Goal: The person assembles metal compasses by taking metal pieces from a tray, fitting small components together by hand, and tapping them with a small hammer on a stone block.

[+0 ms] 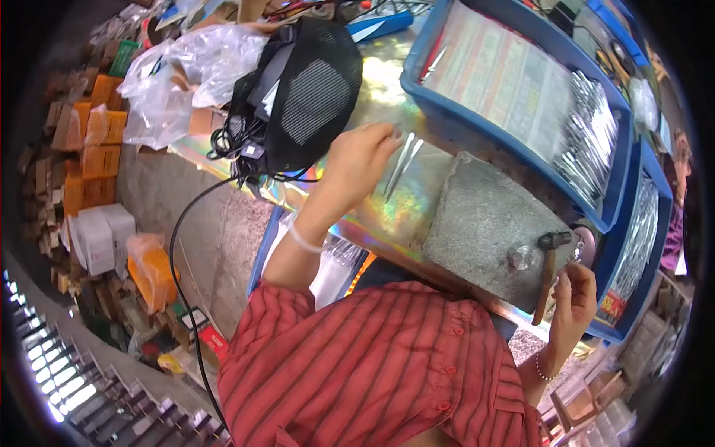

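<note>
My left hand (363,158) hovers over the shiny tabletop, its fingers curled together and its palm hidden. Right by its fingertips lie slim metal tweezers (403,167), side by side on the table. My right hand (575,299) is at the near right, thumb and fingers pinched beside the wooden handle of a small hammer (549,270). What this pinch holds I cannot make out. The hammer rests across the edge of a grey stone slab (484,216). On the slab, left of the hammer head, sits a round metal piece (520,258).
A blue bin (514,145) behind the slab holds plastic-wrapped packs and many metal tweezers. Another blue bin (655,246) with similar pieces stands at the right. A black mesh bag (316,89) with cables and clear plastic bags (186,82) lie left. Orange boxes (100,153) are stacked beyond.
</note>
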A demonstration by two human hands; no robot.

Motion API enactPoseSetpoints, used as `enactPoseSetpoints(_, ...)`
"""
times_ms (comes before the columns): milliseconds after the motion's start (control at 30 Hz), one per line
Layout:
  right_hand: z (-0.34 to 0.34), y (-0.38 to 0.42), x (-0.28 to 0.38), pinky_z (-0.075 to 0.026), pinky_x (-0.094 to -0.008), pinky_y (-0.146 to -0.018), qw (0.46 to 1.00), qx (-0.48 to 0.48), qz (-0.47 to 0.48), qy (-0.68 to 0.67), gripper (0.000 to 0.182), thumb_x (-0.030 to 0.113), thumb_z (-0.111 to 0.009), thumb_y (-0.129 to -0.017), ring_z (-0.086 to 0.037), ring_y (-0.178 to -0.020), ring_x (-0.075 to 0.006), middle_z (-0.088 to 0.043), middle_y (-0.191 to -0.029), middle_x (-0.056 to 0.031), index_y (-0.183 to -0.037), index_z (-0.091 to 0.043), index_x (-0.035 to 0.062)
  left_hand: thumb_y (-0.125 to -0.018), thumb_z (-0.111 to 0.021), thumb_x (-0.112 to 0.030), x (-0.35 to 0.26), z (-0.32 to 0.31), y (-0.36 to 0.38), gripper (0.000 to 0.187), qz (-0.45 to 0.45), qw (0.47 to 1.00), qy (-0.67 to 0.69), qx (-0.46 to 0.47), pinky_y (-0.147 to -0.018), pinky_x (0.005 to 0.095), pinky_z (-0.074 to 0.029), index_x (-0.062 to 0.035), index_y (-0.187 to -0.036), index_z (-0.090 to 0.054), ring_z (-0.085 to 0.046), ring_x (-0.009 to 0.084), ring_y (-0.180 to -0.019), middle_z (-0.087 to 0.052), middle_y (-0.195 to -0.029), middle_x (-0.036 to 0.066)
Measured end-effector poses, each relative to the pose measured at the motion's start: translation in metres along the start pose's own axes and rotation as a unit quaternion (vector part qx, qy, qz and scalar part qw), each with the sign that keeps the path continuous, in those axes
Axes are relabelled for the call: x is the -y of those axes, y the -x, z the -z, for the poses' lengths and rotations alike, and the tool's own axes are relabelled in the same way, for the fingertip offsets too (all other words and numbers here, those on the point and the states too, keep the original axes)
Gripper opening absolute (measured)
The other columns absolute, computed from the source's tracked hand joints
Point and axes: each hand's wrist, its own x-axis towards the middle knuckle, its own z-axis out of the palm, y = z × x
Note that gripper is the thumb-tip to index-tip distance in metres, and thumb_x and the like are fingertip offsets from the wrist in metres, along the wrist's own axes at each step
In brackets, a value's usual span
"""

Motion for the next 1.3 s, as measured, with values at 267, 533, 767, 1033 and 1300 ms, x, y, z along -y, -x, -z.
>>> enactPoseSetpoints(267,-0.005,0.002,-0.02,-0.043,-0.0246,-0.073,0.99,-0.019,0.036,0.137,0.025,0.007,-0.058,-0.086,-0.053,-0.082,-0.0117,-0.058,-0.097,-0.0071,-0.109,-0.055,-0.0019,-0.077,-0.067,-0.017,0.012,-0.026,-0.003,0.027,0.034,0.999,0.035,0.002,-0.062,0.0321,-0.047,-0.0005,-0.096,-0.061,-0.061,0.026,-0.068,-0.061,-0.077,0.014)
enactPoseSetpoints(533,-0.011,-0.001,-0.023,-0.043,-0.0246,-0.071,0.985,0.0,0.045,0.167,0.028,0.005,-0.059,-0.085,-0.05,-0.078,-0.0111,-0.056,-0.101,-0.0069,-0.111,-0.053,-0.002,-0.072,-0.072,-0.011,0.012,-0.009,0.065,0.035,0.086,0.993,0.077,0.038,-0.062,0.0297,-0.045,-0.0021,-0.103,-0.059,-0.058,0.0197,-0.07,-0.056,-0.089,0.009)
enactPoseSetpoints(767,-0.019,-0.002,-0.018,-0.043,-0.0257,-0.07,0.965,0.002,0.096,0.246,0.032,0.005,-0.061,-0.082,-0.051,-0.077,-0.0148,-0.054,-0.103,-0.0092,-0.112,-0.053,-0.0011,-0.072,-0.072,-0.021,0.009,-0.016,0.073,0.04,0.011,0.999,-0.032,0.036,-0.065,0.0362,-0.046,-0.0074,-0.106,-0.056,-0.057,0.028,-0.081,-0.052,-0.092,0.008)
enactPoseSetpoints(1033,-0.025,0.004,-0.009,-0.043,-0.0268,-0.067,0.944,-0.008,0.113,0.31,0.033,0.006,-0.06,-0.084,-0.051,-0.076,-0.0175,-0.053,-0.107,-0.0103,-0.115,-0.051,0.0009,-0.073,-0.072,-0.023,0.015,-0.021,0.067,0.031,-0.013,0.999,-0.039,0.012,-0.06,0.0355,-0.047,-0.0074,-0.097,-0.06,-0.058,0.0265,-0.072,-0.054,-0.085,0.008)
enactPoseSetpoints(1300,-0.024,0.009,-0.006,-0.046,-0.0297,-0.068,0.94,0.009,0.09,0.328,0.03,0.004,-0.054,-0.086,-0.055,-0.081,-0.0232,-0.052,-0.103,-0.0132,-0.115,-0.049,-0.0008,-0.073,-0.071,-0.018,0.018,-0.024,0.074,0.023,-0.034,0.999,-0.032,-0.027,-0.056,0.0331,-0.046,-0.0073,-0.091,-0.062,-0.058,0.024,-0.067,-0.055,-0.081,0.007)
